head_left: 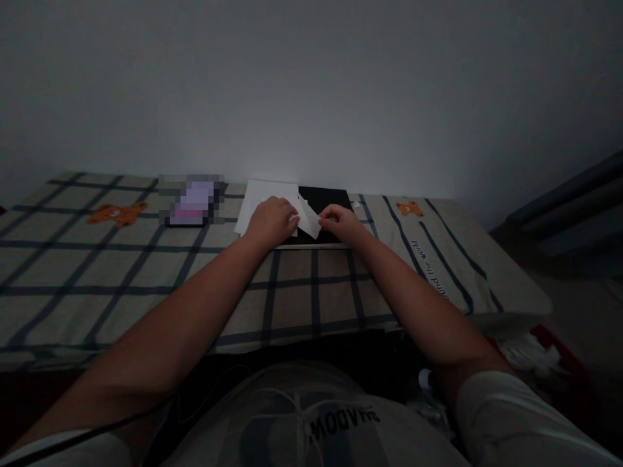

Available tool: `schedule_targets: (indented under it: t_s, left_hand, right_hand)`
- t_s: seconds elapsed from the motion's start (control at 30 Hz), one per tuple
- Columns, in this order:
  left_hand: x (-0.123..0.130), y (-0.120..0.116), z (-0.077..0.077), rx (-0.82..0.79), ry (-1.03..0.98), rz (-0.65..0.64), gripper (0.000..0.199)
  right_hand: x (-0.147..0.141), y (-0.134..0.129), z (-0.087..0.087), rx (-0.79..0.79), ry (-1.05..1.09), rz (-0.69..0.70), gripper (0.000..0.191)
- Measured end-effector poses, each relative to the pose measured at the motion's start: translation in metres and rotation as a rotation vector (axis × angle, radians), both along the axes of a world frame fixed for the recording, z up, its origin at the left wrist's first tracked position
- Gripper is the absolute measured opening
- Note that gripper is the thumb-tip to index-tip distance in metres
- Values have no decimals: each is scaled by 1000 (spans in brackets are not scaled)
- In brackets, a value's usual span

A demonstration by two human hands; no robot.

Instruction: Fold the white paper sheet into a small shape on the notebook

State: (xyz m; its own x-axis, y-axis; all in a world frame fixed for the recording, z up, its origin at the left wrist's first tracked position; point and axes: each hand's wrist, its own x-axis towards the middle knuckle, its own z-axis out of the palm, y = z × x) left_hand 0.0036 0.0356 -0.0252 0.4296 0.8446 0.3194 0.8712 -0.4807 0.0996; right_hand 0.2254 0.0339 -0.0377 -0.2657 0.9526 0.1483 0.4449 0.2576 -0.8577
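My left hand (pixel 273 220) is closed, its thumb and fingers pinching the left part of a small white paper piece (pixel 307 218). At that piece's right edge, my right hand (pixel 338 222) grips it between thumb and forefinger. Under my left hand lies a larger white paper sheet (pixel 272 189), partly covered by the hand. Both papers are over a black flat board or book (pixel 331 200) with a pale front edge. Whether the small piece is torn or folded off the sheet I cannot tell.
A phone (pixel 193 202), pixelated, lies to the left on the checked tablecloth (pixel 292 279). A tiny white scrap (pixel 356 203) sits right of the black board. The wall (pixel 311 97) rises behind the table. Below right is a red container (pixel 559 350) with white stuff in it.
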Motion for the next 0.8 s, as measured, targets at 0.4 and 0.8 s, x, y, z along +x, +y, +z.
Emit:
schedule_targets:
  t_s: [0.4,0.8]
  left_hand:
    - [-3,8,-14,-116,17,-272,49]
    - [-5,1,-1,-121,51,-435,52]
  right_hand:
    - [9,8,-6,18,149,188,24]
    - [24,26,-15,579,-316,40,49]
